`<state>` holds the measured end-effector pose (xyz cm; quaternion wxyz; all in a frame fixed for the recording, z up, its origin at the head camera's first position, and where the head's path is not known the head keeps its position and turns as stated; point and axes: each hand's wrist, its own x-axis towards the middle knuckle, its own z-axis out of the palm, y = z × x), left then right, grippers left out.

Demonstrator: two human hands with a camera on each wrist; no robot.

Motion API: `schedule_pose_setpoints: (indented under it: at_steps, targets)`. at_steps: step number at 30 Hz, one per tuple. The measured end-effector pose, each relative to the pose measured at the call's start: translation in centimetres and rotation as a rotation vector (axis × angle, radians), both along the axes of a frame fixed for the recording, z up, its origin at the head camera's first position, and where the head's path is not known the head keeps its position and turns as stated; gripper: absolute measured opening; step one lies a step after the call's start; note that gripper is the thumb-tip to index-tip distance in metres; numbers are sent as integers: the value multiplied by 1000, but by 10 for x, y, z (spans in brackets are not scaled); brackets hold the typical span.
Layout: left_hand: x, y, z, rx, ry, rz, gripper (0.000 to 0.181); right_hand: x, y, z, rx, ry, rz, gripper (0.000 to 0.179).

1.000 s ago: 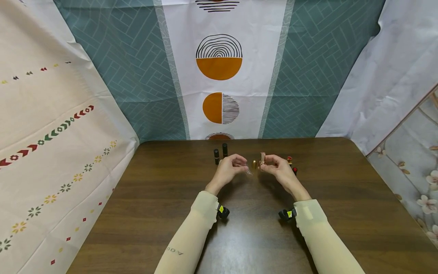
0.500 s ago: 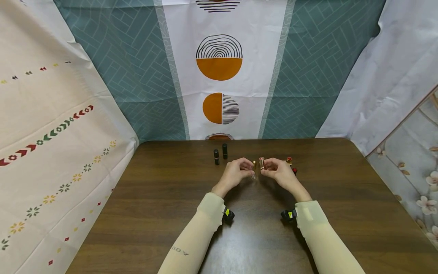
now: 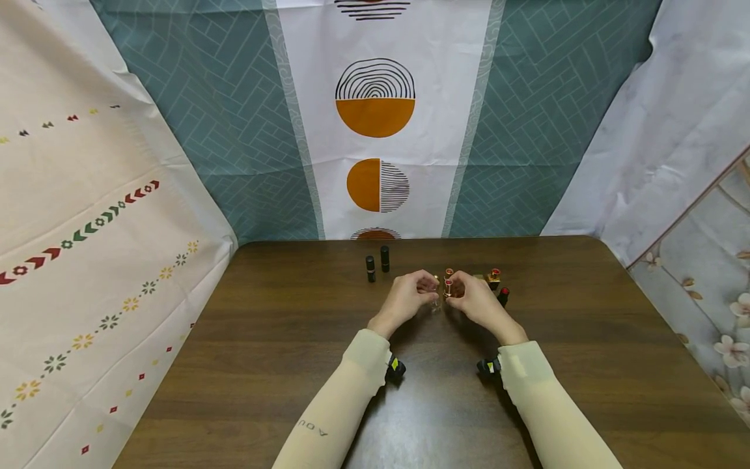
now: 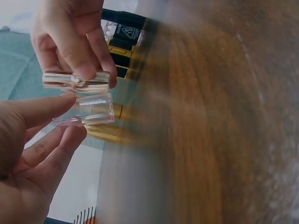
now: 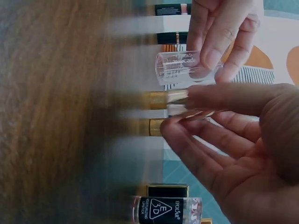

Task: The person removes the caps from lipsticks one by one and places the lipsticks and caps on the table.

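Observation:
My left hand point(image 3: 405, 301) pinches a clear, see-through lipstick cap point(image 4: 96, 109) between thumb and fingertips. Close to its right, my right hand point(image 3: 482, 302) grips a shiny rose-gold lipstick tube point(image 4: 77, 83) in its fingers. Cap and tube are side by side, both upright in the head view, with a small space between the hands. In the right wrist view my fingers cover much of the tube. Just beyond the hands stand gold lipsticks point(image 5: 157, 127), partly hidden behind the fingers.
Two black lipsticks point(image 3: 370, 268) stand to the left on the brown wooden table point(image 3: 281, 352). Right of my right hand are a red-topped gold lipstick point(image 3: 495, 279) and a black-labelled lipstick point(image 5: 163, 210) with clear ends. A patterned cloth point(image 3: 375, 189) hangs behind the table.
My left hand has moved right with the clear cap, closer to the right hand. The right hand has lowered the rose-gold tube slightly toward me, uncovering a red-topped lipstick behind it.

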<state>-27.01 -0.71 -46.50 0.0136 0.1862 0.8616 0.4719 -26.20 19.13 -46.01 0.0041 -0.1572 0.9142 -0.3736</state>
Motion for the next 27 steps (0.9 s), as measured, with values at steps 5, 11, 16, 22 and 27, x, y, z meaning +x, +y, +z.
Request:
schedule_pose_setpoints:
  at_steps: [5,11,16,22,27]
  targets:
    - [0,3,-2,-24,7,-2,20,2,-3,0,83,5,0,24]
    - [-1,6,-6,-74,21,-18,22,3,-6,0,117,-14,8,22]
    - [-1,9,-8,-100,45,-25,23,3,-6,2,119,-18,7,22]
    - [0,13,-7,-110,57,-43,22,2,-4,1,135,10,12,27]
    - [0,15,-9,-122,76,-41,22,1,-3,1,138,10,18,32]
